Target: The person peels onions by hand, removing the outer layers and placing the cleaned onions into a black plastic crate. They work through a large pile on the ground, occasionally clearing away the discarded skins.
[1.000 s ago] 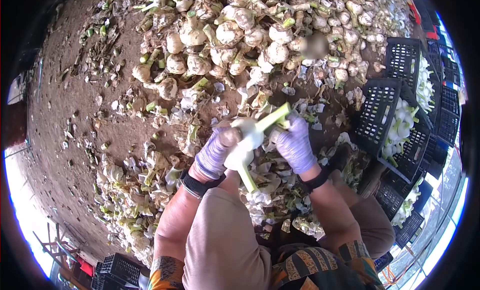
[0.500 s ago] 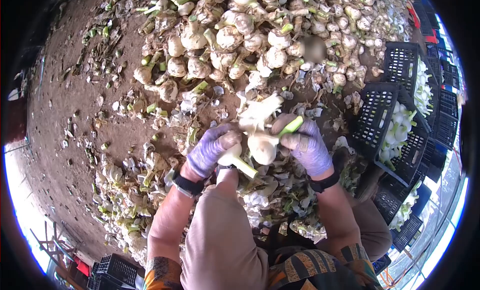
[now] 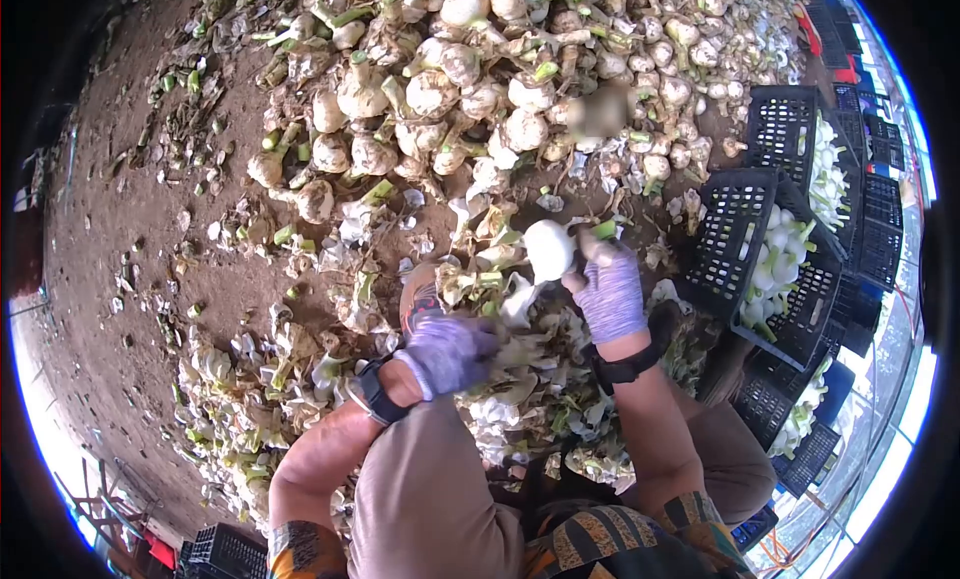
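Over the heap of pale trimmed leaves and peelings (image 3: 520, 399) at our knees, we work with both hands in thin purple gloves. Our right hand (image 3: 608, 291) is curled shut around the stalk end of a clean white round bulb (image 3: 549, 249), the fingers wrapped tight about its short green stem, so that the bulb sticks out to the left of the fist, just above the heap. Our left hand (image 3: 452, 351) sits lower, right on the heap, its fingers bent loosely over a clump of whitish peelings; we cannot tell whether they actually grip anything, since the glove is blurred. The two hands are apart, with the white bulb between them and closer to the right one. Beyond the heap, a big pile of dirty untrimmed bulbs with green stalks (image 3: 470, 89) covers the brown earth floor (image 3: 130, 239). Right of the heap stand black plastic lattice crates (image 3: 735, 229), the nearest one holding cleaned white bulbs (image 3: 785, 264). A black band circles each wrist
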{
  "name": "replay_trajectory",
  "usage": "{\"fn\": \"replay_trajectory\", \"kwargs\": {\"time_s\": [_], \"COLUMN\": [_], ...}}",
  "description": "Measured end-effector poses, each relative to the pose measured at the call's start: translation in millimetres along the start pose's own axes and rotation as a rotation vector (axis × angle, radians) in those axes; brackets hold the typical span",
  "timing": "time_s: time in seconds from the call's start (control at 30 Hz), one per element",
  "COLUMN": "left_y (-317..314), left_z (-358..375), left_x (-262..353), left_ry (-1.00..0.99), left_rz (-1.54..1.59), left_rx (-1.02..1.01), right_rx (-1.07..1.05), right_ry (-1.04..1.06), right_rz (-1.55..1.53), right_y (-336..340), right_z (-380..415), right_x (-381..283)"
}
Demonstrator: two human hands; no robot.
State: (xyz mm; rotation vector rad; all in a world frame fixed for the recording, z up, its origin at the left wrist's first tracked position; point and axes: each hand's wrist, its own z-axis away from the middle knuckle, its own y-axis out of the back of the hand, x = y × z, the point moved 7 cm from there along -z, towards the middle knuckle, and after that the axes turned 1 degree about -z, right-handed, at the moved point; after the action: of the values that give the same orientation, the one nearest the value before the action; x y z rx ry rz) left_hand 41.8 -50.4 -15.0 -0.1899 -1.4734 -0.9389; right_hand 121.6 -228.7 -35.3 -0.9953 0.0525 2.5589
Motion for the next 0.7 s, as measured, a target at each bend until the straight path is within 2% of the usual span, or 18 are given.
{"fn": "replay_trajectory", "kwargs": {"time_s": [0.03, 0.07, 0.1, 0.13, 0.2, 0.27, 0.33, 0.37, 0.4, 0.47, 0.5, 0.53, 0.6, 0.63, 0.67, 0.7], "left_y": [-4.5, -4.3, 8.5, 10.0, 41.8, 65.9, 70.3, 71.8, 71.4, 74.2, 76.6, 79.9, 91.4, 97.5, 102.9, 107.9], "left_z": [5.6, 10.8, 15.0, 20.5, 28.2, 16.0, 1.2, -5.1, -17.6, -34.5, -36.5, -37.2, -31.4, -25.6, -18.1, -8.0], "left_x": [-20.1, -36.8, -43.7, -63.3, -56.7, -24.1, 3.4, 14.1, 21.6, 33.5, 29.4, 28.8, 21.0, 4.3, -9.4, -42.7], "left_ry": [0.135, 0.260, 0.304, 0.612, 0.538, 0.550, 0.391, 0.306, 0.342, 0.230, 0.230, 0.150, 0.033, -0.001, -0.036, 0.183], "left_rz": [-0.105, -0.340, -0.379, -0.636, -0.331, -0.212, -0.254, -0.203, -0.185, -0.204, -0.204, -0.219, -0.196, -0.209, -0.218, 0.373], "left_rx": [-0.040, -0.051, -0.004, -0.132, 0.223, 0.361, 0.460, 0.541, 0.446, 0.427, 0.429, 0.470, 0.589, 0.683, 0.774, 0.882], "right_rx": [-0.045, -0.159, -0.305, -0.450, -0.483, -0.529, -0.493, -0.581, -0.587, -0.212, -0.171, -0.169, -0.448, -0.342, -0.335, -0.354], "right_ry": [-0.071, -0.104, -0.152, -0.203, -0.198, -0.212, -0.245, -0.215, -0.227, -0.145, -0.204, -0.201, -0.287, -0.278, -0.279, -0.289], "right_rz": [-0.270, -0.343, -0.432, -0.518, -0.541, -0.568, -0.578, -0.586, -0.590, -0.472, -0.526, -0.525, -0.490, -0.400, -0.401, -0.430], "right_y": [4.7, 7.2, 0.0, -7.2, -11.5, -22.4, -28.7, -38.5, -51.0, -52.0, -48.8, -42.5, -46.4, -35.4, -30.8, -30.1], "right_z": [-8.2, -11.2, -12.8, -11.3, -5.8, 1.3, 5.6, 10.8, 20.1, 28.9, 26.1, 22.8, 22.7, 18.6, 17.8, 17.9], "right_x": [5.2, 2.6, -4.1, -9.5, -13.6, -9.7, 2.5, 1.9, 4.3, 8.8, 16.7, 16.6, 16.8, 25.2, 26.4, 24.0]}}
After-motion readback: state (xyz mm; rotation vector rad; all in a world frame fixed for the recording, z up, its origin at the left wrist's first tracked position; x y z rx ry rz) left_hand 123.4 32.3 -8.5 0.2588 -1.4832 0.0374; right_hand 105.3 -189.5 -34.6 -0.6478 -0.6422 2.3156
